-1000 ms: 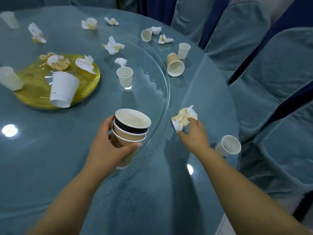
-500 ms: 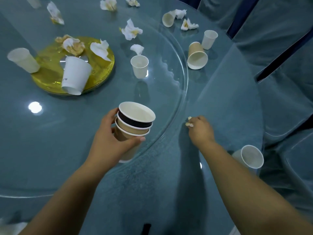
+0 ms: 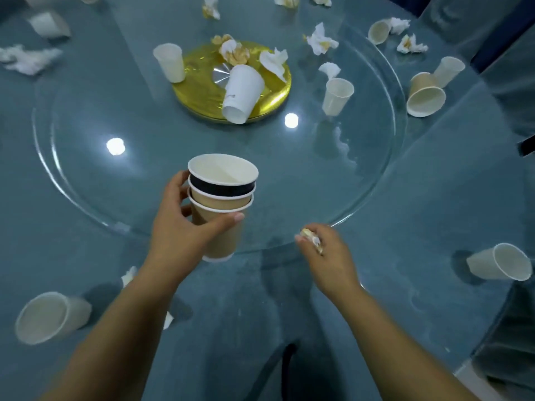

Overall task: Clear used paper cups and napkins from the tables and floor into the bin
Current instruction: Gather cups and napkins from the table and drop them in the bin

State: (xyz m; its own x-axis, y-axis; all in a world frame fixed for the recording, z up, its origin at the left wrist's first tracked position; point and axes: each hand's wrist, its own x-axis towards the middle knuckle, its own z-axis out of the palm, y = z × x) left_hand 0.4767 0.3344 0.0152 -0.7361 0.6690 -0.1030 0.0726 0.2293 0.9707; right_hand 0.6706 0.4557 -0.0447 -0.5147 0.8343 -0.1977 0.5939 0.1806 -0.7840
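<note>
The left hand grips a stack of nested paper cups, thumb across the front of the lowest cup and fingers round the far side. The stack sits at the near rim of the glass turntable; I cannot tell whether its base touches the desk. The right hand is closed round a crumpled napkin, only a scrap of which shows between the fingers, just beside the stack.

The cups look light and thin-walled. They would probably buckle if squeezed mid-wall, so the stiffer rolled rim or the base is the better hold, and they nest readily. The top cup looks empty, a likely pocket for the napkin. The napkin is soft, nearly weightless and stained, so any pinch will carry it.

The desk is round, under a teal cloth. The turntable is smooth and reflective, with two light spots on it, so cups may slide there. A gold plate at its centre carries a tipped white cup and more napkins. Other cups lie or stand around, one on its side at the right edge, one at lower left. Chairs in matching covers stand to the right. No bin is in view.
</note>
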